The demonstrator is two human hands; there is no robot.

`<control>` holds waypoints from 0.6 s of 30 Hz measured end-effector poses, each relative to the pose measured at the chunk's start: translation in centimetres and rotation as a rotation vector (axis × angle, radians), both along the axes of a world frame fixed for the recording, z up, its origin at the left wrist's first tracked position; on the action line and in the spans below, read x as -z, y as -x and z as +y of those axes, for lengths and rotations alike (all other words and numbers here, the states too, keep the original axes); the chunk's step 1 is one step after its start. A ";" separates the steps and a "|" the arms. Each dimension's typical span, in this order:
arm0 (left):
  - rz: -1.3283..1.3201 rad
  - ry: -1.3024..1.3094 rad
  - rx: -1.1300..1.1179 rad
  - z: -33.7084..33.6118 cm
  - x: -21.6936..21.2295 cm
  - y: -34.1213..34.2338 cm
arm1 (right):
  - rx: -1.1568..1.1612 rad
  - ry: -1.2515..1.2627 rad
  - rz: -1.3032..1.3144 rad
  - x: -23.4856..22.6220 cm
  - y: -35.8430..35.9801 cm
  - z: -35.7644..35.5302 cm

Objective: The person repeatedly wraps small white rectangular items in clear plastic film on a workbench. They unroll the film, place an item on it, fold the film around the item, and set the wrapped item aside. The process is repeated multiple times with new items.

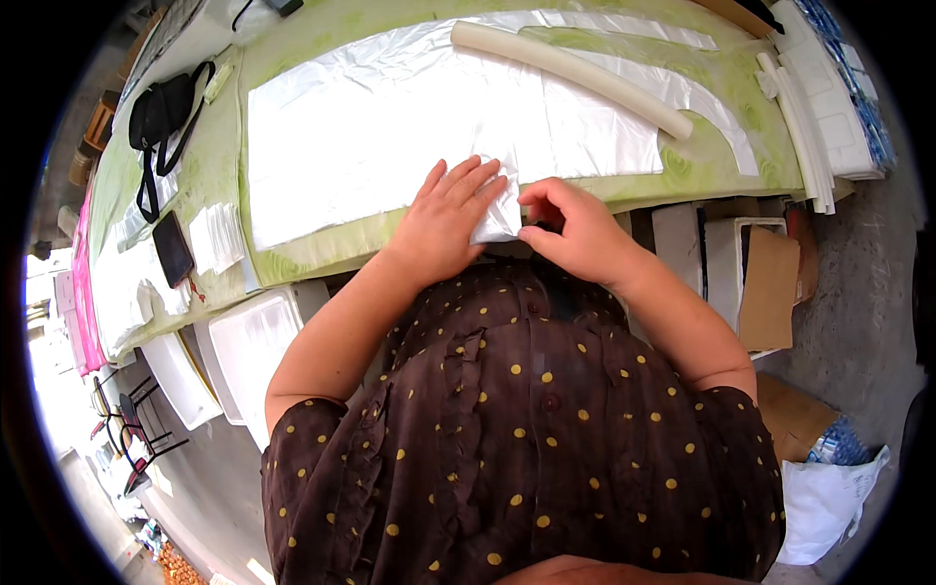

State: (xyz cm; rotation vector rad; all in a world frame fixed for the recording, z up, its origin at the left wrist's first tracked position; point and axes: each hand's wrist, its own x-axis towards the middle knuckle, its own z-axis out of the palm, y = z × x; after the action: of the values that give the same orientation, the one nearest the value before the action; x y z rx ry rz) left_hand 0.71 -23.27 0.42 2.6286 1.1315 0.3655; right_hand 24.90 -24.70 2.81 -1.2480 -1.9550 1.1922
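Note:
White plastic sheeting (390, 107) lies wrinkled across the table. My left hand (444, 219) rests flat on its near edge, fingers stretched out and slightly spread. Beside it a small folded white plastic flap (500, 210) hangs over the table's edge toward my body. My right hand (582, 234) is just right of this flap, its fingers curled and its thumb apart from the forefinger. Both tips are close to the flap's right edge; whether they touch it is hard to see. Farther back, a long cream tube (575, 73) lies across the sheeting.
A green patterned cover (317, 255) drapes the table. On the left lie a black bag (161, 112), a dark phone (173, 250) and stacked white pieces (216, 239). White bins (255, 341) and cardboard boxes (768, 288) stand below. White rolls (795, 132) lie at the right end.

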 end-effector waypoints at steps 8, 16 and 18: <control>-0.268 0.085 -0.077 1.8 -0.6 0.3 | -0.173 -0.566 -0.239 1.4 -1.0 3.6; -0.421 0.208 -0.403 3.4 -0.1 -1.1 | 0.023 -0.392 -0.426 2.6 1.3 5.8; -0.400 0.318 -0.473 3.7 -0.1 -1.1 | 0.050 -0.372 -0.486 2.6 1.9 5.9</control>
State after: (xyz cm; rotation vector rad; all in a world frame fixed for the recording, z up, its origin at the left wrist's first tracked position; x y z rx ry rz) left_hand 1.83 -19.55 0.54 1.8893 1.5053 0.6988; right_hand 23.04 -18.84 0.23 -1.4606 -2.3301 0.4854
